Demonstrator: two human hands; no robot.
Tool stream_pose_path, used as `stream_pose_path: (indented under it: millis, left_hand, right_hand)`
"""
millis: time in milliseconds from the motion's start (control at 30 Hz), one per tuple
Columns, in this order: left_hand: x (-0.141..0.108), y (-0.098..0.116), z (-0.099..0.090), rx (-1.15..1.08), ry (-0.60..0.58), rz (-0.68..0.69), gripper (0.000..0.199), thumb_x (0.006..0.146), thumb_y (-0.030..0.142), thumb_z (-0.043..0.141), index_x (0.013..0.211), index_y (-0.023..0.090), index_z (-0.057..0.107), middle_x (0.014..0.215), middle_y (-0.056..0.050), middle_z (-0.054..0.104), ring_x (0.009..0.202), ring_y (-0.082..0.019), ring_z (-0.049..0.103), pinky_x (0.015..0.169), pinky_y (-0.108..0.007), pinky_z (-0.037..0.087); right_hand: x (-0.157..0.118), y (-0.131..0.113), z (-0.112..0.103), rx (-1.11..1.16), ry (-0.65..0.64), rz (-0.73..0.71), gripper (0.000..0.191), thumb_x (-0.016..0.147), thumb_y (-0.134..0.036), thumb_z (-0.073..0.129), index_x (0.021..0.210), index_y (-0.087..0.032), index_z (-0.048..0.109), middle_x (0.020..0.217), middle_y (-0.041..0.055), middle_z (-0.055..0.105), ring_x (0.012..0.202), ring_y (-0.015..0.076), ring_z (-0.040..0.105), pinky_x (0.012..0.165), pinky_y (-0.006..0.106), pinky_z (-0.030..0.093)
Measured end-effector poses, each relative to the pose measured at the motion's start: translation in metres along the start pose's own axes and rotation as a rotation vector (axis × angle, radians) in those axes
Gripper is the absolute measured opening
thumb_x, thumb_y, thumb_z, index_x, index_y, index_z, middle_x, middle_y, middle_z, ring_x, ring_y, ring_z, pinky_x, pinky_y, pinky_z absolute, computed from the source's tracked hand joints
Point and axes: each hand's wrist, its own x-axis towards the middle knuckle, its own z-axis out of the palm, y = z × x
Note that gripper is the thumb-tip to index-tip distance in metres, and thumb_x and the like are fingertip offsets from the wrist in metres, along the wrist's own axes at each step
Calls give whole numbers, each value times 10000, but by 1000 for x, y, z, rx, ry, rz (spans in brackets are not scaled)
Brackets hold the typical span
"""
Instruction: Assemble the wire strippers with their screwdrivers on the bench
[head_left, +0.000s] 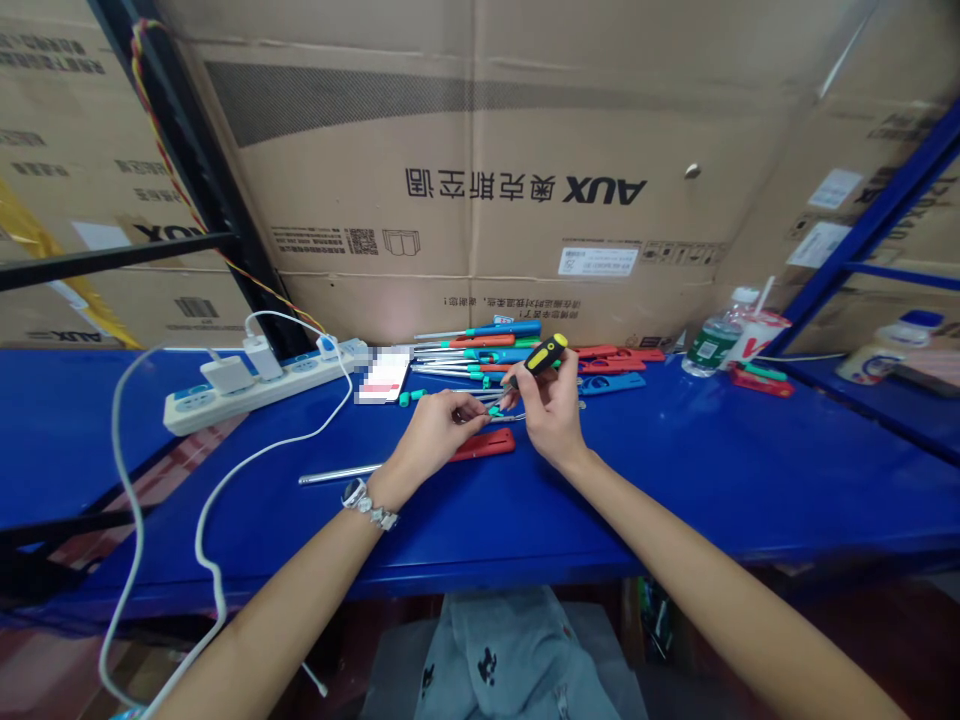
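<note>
Blue tabletop (675, 490), white power strip (259, 397), phone (386, 378), metal-tubed coloured handles (508, 355), clear bottle (705, 347), red-and-white cup (757, 337)

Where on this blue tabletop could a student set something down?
The blue tabletop has a broad bare patch between the right forearm and the bottle, and a smaller one between the white cable and the left forearm. It is crowded behind the right hand and left hand, with coloured handles and metal rods.

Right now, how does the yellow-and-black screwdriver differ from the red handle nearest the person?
The screwdriver is yellow and black, while the red handle is mostly red. The screwdriver is tilted in the right hand; the red handle lies on the blue table. Both are longer than they are wide.
</note>
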Motion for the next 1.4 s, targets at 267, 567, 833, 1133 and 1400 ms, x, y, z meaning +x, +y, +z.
stream_pose_path:
  millis: [267, 567, 833, 1133, 1400]
  left_hand:
    - [-1, -1, 0, 5, -34, -27, 45, 811, 200, 738, 772, 179, 752, 730, -23, 748, 656, -159, 643, 645, -266, 507]
    - [-1, -1, 1, -15, -38, -44, 64, 802, 232, 720, 790, 174, 743, 742, -37, 754, 668, -170, 649, 641, -278, 512]
    - [-5, 1, 5, 98, -63, 5, 240, 821, 391, 777, 942, 189, 733, 947, -66, 755, 864, -225, 682, 797, -342, 533]
    - [-4, -2, 13, 367, -244, 146, 283, 824, 421, 789, 978, 186, 756, 1018, -108, 708, 912, -273, 662, 817, -386, 514]
    - [-6, -10, 12, 291, -209, 121, 227, 836, 392, 781, 950, 196, 760, 967, -88, 724, 891, -248, 665, 808, -356, 514]
  right_hand:
    - [1, -5, -2, 6, 38, -12, 316, 994, -477, 567, 1121, -305, 334, 871, -10, 645, 584, 169, 672, 537, 366, 585]
    - [0, -4, -1, -59, 14, 49, 368, 980, -540, 558, 1123, -314, 304, 885, 6, 637, 589, 190, 668, 545, 401, 597]
    - [4, -2, -9, -73, 13, 79, 388, 948, -548, 610, 1059, -301, 332, 808, -19, 603, 507, 165, 623, 467, 354, 551]
    - [10, 2, -20, -96, 22, 90, 394, 937, -554, 637, 1065, -296, 368, 754, -30, 605, 434, 138, 561, 384, 315, 474]
    - [7, 4, -18, -109, -46, 88, 363, 960, -550, 608, 1084, -300, 377, 675, -62, 587, 425, 142, 560, 391, 307, 472]
